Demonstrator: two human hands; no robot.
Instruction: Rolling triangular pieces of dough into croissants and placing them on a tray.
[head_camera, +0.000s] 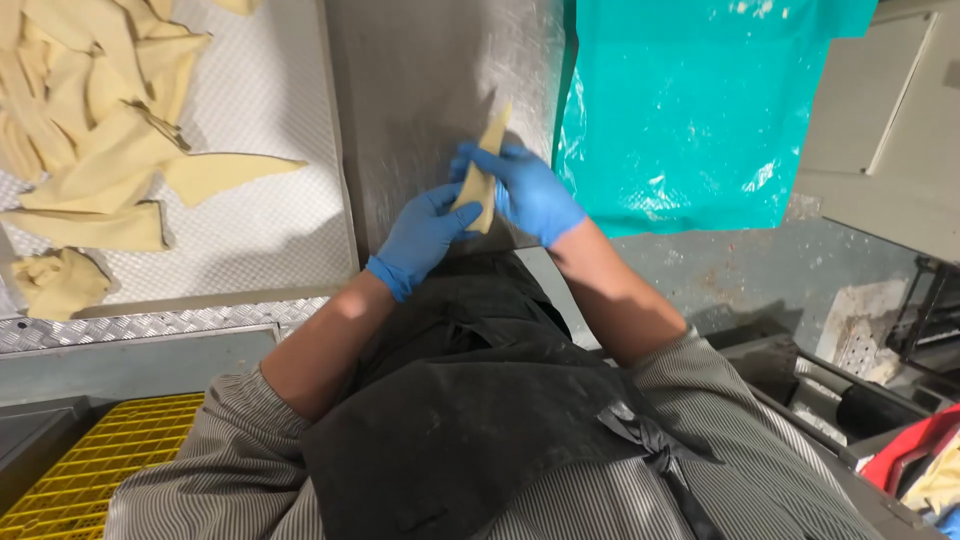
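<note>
Both of my hands wear blue gloves and hold one pale yellow triangular piece of dough (484, 172) over a steel work surface (420, 90). My left hand (425, 235) grips its lower end from the left. My right hand (525, 190) wraps around it from the right, with the pointed tip sticking up above my fingers. A dark apron covers my front below the hands.
A perforated metal tray (270, 90) on the left carries several folded dough triangles (100, 130). A teal plastic sheet (690, 110) hangs at the right. A yellow plastic crate (90, 470) sits at lower left, and machine parts and a red cloth (915, 450) lie at lower right.
</note>
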